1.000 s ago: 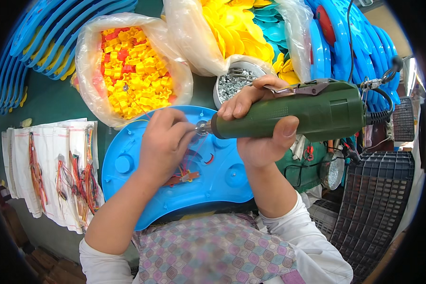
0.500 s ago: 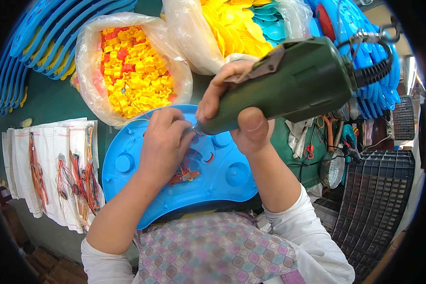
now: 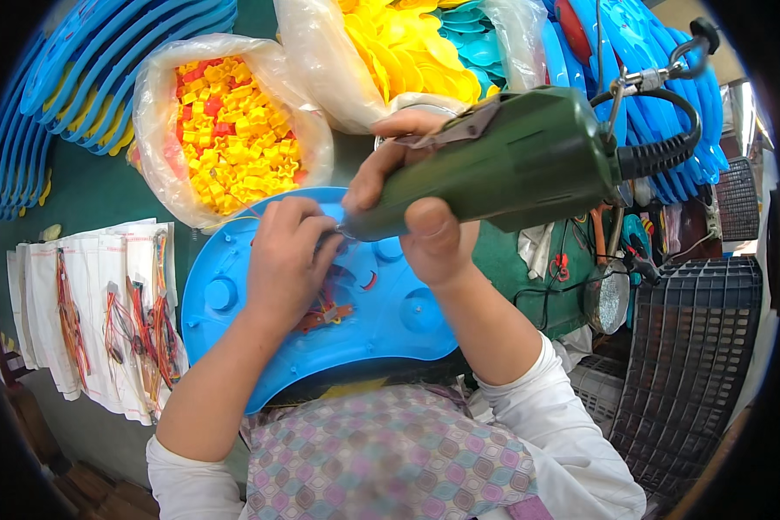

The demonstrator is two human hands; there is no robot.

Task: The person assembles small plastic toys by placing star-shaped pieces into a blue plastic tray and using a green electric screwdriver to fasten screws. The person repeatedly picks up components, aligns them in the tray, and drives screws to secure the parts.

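Observation:
My right hand [image 3: 439, 247] is wrapped around a dark green electric screwdriver [image 3: 511, 165], which is tilted with its tip pointing down to the left. At that tip, the fingers of my left hand [image 3: 286, 256] are pinched together; whatever they hold is hidden. Both hands are over a blue, curved plastic shell [image 3: 381, 334] with round raised bosses and small posts. Inside the shell, partly behind my left wrist, lie thin coloured wires and a small brown board [image 3: 325, 318].
A clear bag of yellow and red star-shaped pieces [image 3: 243, 139] stands beyond the shell. Yellow and teal parts [image 3: 407, 48] fill another bag. Bundled wires [image 3: 139, 329] lie on white cloth at left. Stacked blue shells [image 3: 130, 61] rise behind; a black crate [image 3: 689, 347] stands right.
The screwdriver and both hands have shifted slightly left in the picture, along with the shell and the bags. The screwdriver's tip remains by my left fingertips.

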